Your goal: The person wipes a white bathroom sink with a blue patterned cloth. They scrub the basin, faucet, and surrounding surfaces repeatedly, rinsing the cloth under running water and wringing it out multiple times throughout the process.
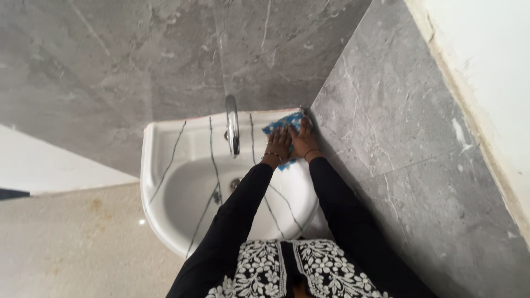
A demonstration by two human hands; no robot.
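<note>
Both hands, left hand [277, 144] and right hand [303, 140], fingers spread, press a blue cloth [284, 122] on the basin [160, 165] rim

The back right corner of the white washbasin [160, 165] is tight: the grey marble side wall [397, 138] runs just beside the basin's right edge, and the grey tiled back wall [138, 66] closes off the rear. Both hands, the left hand [277, 144] and the right hand [303, 140], lie flat on a blue cloth [282, 122] in that corner, the right one touching or almost touching the side wall. To their left the chrome tap [232, 124] stands on the rear ledge and its spout reaches out over the bowl, barring a sideways sweep along the ledge. The bowl around the drain [236, 182] lies open, as does the ledge left of the tap.
</note>
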